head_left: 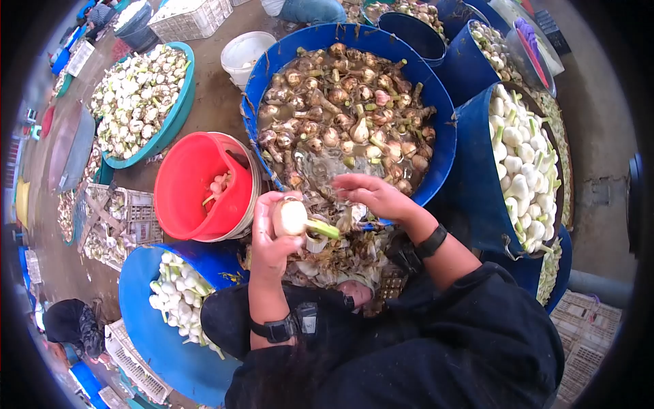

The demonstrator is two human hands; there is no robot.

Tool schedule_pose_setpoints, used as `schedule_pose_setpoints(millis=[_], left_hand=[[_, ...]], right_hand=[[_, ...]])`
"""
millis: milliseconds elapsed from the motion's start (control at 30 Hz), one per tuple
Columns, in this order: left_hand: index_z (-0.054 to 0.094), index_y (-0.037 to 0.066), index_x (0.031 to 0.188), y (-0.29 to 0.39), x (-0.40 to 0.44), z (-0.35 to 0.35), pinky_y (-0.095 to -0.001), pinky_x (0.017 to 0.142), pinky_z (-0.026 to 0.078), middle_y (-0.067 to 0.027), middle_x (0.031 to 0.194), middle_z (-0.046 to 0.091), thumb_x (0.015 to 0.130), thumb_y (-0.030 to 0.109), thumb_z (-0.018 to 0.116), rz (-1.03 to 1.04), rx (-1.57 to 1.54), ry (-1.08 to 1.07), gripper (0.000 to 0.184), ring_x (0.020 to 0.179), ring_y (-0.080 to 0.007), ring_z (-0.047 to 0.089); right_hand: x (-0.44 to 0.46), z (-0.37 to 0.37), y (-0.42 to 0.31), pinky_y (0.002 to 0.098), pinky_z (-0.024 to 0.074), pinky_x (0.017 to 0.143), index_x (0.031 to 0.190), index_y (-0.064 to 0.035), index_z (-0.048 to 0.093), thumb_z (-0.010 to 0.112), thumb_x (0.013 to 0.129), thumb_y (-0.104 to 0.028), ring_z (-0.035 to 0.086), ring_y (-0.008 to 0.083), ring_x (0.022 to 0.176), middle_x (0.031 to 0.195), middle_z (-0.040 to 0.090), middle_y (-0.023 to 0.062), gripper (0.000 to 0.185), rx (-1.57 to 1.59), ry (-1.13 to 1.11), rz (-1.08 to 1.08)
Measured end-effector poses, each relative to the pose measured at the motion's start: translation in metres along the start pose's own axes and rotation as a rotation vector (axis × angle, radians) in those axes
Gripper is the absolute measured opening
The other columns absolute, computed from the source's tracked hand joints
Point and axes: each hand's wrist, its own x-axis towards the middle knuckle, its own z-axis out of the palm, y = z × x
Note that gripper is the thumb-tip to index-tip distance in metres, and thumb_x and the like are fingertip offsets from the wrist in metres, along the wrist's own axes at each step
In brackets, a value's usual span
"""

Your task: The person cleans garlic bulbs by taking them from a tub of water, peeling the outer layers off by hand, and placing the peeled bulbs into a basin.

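Note:
Between thumb and fingers, my left hand (271, 240) holds a pale garlic bulb (291, 218) whose short green stem points right. My right hand (373, 194) is apart from the bulb, over the near rim of a blue tub (444, 163), with its fingers stretched out and nothing seen in them. That tub is full of brown, unpeeled garlic bulbs (330, 136) in murky water. Below my hands lies a heap of loose peeled skins (340, 262).
A red bucket (178, 178) with a few bulbs stands at the left. Blue containers of white garlic stand at the right (470, 170) and lower left (146, 347). A white bucket (246, 53), a green tub (187, 88) and another person (68, 324) are farther off.

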Motion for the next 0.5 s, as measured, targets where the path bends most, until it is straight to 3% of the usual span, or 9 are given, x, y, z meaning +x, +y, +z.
schedule_pose_setpoints(millis=[33,67,100,167,300,367,433,467,500], left_hand=[[0.031,0.005,0.124,0.004,0.004,0.003,-0.0304,0.082,0.045,-0.0109,0.115,0.047,0.062,0.019,0.067,-0.019,-0.123,-0.068,0.073,0.100,-0.0194,0.051],[0.032,0.004,0.126,0.006,0.007,0.006,-0.0306,0.082,0.045,-0.0115,0.117,0.047,0.063,0.024,0.066,-0.034,-0.246,-0.139,0.074,0.102,-0.0206,0.051],[0.032,0.004,0.126,0.006,0.007,0.009,-0.0306,0.082,0.045,-0.0115,0.117,0.047,0.063,0.024,0.066,-0.037,-0.244,-0.148,0.074,0.102,-0.0206,0.051],[0.032,0.001,0.129,0.004,0.006,0.013,-0.0291,0.085,0.044,-0.0112,0.120,0.046,0.070,0.031,0.063,-0.079,-0.209,-0.051,0.073,0.106,-0.0209,0.049],[0.035,-0.002,0.130,0.000,-0.003,0.006,-0.0282,0.083,0.043,-0.0084,0.106,0.054,0.073,0.040,0.070,-0.113,0.049,0.041,0.079,0.094,-0.0158,0.054],[0.036,-0.002,0.130,0.004,-0.005,0.006,-0.0287,0.084,0.042,-0.0079,0.102,0.056,0.069,0.040,0.073,-0.110,-0.038,0.001,0.082,0.092,-0.0159,0.055],[0.031,-0.002,0.131,0.005,-0.004,0.012,-0.0312,0.085,0.043,-0.0087,0.105,0.053,0.070,0.053,0.066,-0.023,-0.106,-0.052,0.089,0.095,-0.0191,0.054],[0.029,-0.001,0.134,0.000,-0.001,0.013,-0.0328,0.089,0.040,-0.0126,0.117,0.050,0.073,0.036,0.071,0.036,-0.304,-0.058,0.083,0.104,-0.0199,0.051],[0.029,-0.001,0.134,-0.002,-0.001,0.015,-0.0328,0.089,0.040,-0.0126,0.117,0.050,0.073,0.036,0.071,0.038,-0.304,-0.060,0.083,0.104,-0.0199,0.051]], right_hand=[[-0.003,0.008,-0.034,0.0301,0.0426,0.086,0.122,0.0007,0.046,0.046,0.090,-0.022,0.055,0.0170,0.098,0.110,0.057,0.0100,0.039,0.216,-0.181,0.195],[-0.001,0.019,-0.051,0.0307,0.0429,0.085,0.120,-0.0002,0.049,0.048,0.090,-0.028,0.055,0.0174,0.098,0.108,0.058,0.0120,0.041,0.158,-0.290,0.272],[-0.002,0.035,-0.051,0.0331,0.0461,0.077,0.108,0.0007,0.055,0.049,0.089,-0.034,0.059,0.0198,0.086,0.094,0.062,0.0108,0.040,-0.106,-0.301,0.081],[-0.001,0.053,-0.080,0.0379,0.0477,0.067,0.092,0.0018,0.058,0.050,0.089,-0.034,0.060,0.0232,0.070,0.074,0.063,0.0066,0.037,-0.685,-0.232,0.075],[-0.012,0.065,-0.069,0.0381,0.0476,0.056,0.077,0.0017,0.056,0.049,0.090,-0.033,0.058,0.0219,0.055,0.060,0.059,0.0033,0.037,-0.636,-0.206,-0.021],[-0.015,0.068,-0.070,0.0322,0.0481,0.051,0.076,0.0004,0.057,0.047,0.091,-0.032,0.058,0.0176,0.052,0.060,0.059,0.0063,0.037,0.176,-0.190,0.433],[-0.021,0.078,-0.063,0.0263,0.0466,0.046,0.081,-0.0012,0.056,0.046,0.091,-0.033,0.055,0.0131,0.047,0.059,0.057,0.0065,0.035,0.408,-0.110,0.482],[-0.021,0.080,-0.063,0.0261,0.0464,0.045,0.085,-0.0014,0.055,0.047,0.091,-0.032,0.053,0.0125,0.045,0.059,0.056,0.0058,0.033,0.672,-0.040,0.499],[-0.022,0.082,-0.063,0.0259,0.0463,0.044,0.089,-0.0015,0.055,0.047,0.091,-0.032,0.050,0.0119,0.043,0.058,0.055,0.0051,0.031,0.936,0.032,0.510]])
